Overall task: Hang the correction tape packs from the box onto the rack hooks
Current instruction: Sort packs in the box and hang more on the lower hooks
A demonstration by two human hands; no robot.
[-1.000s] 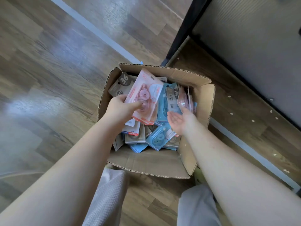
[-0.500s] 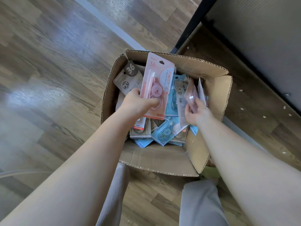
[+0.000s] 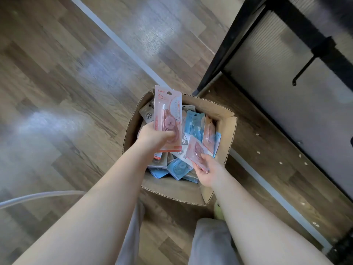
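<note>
Head camera, looking down: a person stands over a cardboard box (image 3: 172, 190) on the wood floor (image 3: 66, 92), both hands busy with correction tape packs. Left hand (image 3: 154, 137) grips a pink pack (image 3: 168, 111) by its lower end, thumb curled across the front, the card held upright above the box's far-left corner with its hang hole at the top. Right hand (image 3: 208, 171) pinches a second pink pack (image 3: 196, 152) by one corner, low over the box's near-right side, the card lying tilted with its long axis slanting up toward the far left. More packs (image 3: 177, 169), blue, grey and pink, lie jumbled in the box.

A black hook (image 3: 303, 70) juts from the rack (image 3: 286, 25) at upper right, pointing down and toward the viewer, well apart from both hands. It lies to the right of the box, so the right hand seems nearer, yet the left hand's pack looks readier, its hole end leading. Judging from this, either card must be carried up and right and turned so the hole faces the hook tip. The rack's black post (image 3: 219, 60) stands just beyond the box's far-right corner, between the packs and the hook.
</note>
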